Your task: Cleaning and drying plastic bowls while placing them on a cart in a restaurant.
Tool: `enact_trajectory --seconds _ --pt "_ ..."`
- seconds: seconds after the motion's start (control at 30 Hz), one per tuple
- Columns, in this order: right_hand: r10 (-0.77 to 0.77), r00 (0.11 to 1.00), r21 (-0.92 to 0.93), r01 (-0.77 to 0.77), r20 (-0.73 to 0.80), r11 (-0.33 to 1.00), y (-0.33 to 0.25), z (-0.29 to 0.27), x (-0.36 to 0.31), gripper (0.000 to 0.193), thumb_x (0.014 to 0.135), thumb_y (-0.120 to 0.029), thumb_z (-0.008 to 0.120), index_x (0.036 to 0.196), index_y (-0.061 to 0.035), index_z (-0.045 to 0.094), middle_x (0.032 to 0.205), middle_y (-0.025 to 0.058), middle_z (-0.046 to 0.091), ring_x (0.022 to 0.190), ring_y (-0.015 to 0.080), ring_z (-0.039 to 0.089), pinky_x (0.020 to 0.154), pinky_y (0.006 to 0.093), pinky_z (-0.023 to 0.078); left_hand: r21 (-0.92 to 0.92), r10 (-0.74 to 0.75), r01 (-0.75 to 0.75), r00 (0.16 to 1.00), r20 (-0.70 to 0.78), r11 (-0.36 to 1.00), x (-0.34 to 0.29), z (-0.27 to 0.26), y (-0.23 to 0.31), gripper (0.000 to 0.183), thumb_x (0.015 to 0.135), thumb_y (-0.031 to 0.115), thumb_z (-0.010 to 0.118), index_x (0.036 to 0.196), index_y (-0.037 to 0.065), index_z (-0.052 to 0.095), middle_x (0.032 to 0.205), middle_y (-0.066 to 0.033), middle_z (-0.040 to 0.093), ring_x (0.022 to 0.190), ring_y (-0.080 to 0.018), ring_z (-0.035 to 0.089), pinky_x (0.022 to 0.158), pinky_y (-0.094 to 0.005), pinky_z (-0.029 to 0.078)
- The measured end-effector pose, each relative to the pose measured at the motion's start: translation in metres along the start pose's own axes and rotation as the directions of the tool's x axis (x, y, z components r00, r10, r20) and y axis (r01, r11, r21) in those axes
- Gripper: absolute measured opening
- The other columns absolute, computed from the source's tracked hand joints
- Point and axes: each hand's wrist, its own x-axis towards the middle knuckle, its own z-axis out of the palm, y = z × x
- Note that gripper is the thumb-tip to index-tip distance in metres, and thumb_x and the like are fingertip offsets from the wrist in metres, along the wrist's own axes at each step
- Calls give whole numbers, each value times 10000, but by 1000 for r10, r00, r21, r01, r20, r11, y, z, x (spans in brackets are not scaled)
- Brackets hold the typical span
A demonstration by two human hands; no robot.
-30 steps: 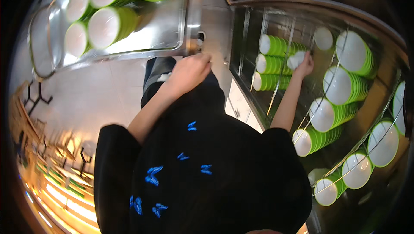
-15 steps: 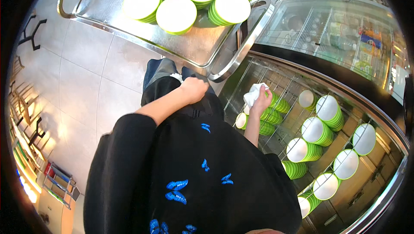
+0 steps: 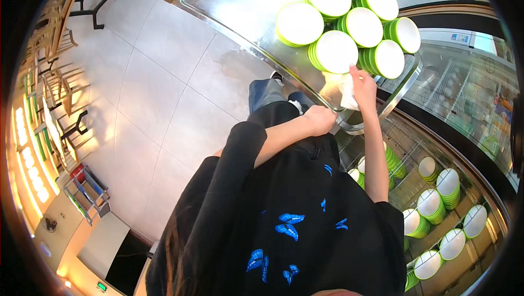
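Note:
A white cloth (image 3: pixel 349 93) is bunched in my right hand (image 3: pixel 363 86), over the near right corner of a metal cart's top tray (image 3: pixel 256 50). My fingertips come up to the rim of the nearest stack of green-and-white bowls (image 3: pixel 337 51); whether they touch it I cannot tell. Several more stacks crowd the right side of the tray. Close in front of my body, beside the cart's corner, my left hand (image 3: pixel 321 120) is closed; what it holds, if anything, is hidden.
To my right, a metal-framed cabinet with a wire rack holds several stacks of similar bowls (image 3: pixel 431 203). Beyond it stands a glass-topped display case (image 3: pixel 447 83) with goods inside. Wooden tables and chairs (image 3: pixel 60 88) stand along the far left of the tiled floor (image 3: pixel 164 72).
My right hand has moved from the rack of bowls up to the cart's tray, still holding the cloth. The view has turned, shifting the cart and my left hand rightward in the picture.

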Motion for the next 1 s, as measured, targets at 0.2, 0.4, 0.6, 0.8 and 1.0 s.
enact_trajectory --seconds 0.2,0.4,0.6,0.8,1.0 --pt "-10 997 -108 18 79 994 -10 18 18 452 672 -378 453 582 60 524 585 216 523 613 336 528 576 366 392 30 -77 77 997 -21 997 -23 -34 -28 174 673 110 436 803 3 484 735 -151 548 672 -305 547 577 -391 446" --pt "55 998 124 -55 0 991 -16 11 4 404 659 -322 479 571 71 500 504 165 489 497 202 492 515 313 373 51 -17 22 995 -94 998 -46 -56 -54 163 704 124 419 781 -5 483 744 -155 543 682 -302 538 609 -377 435" --pt "-1 1000 145 2 -9 989 -43 -17 -33 373 669 -267 494 556 89 481 420 117 430 409 141 403 429 308 338 -999 -307 36 951 30 15 -54 -88 -33 545 717 264 543 1164 99 277 1031 -89 437 917 -194 464 661 -348 436" --pt "-76 989 107 63 124 992 -31 -32 -65 382 697 -300 523 617 72 493 482 127 445 456 151 425 459 301 344 -993 -356 -114 927 -116 26 -34 -87 -9 782 682 342 578 1224 61 90 1106 -147 352 911 -251 473 624 -354 465" --pt "-49 985 743 157 -165 651 -46 -35 -95 160 721 -82 555 804 -25 430 800 54 508 703 82 475 618 200 388 -969 -516 -113 830 -213 218 -34 -61 2 711 715 356 545 1201 21 149 1073 -172 379 917 -246 466 627 -300 459"
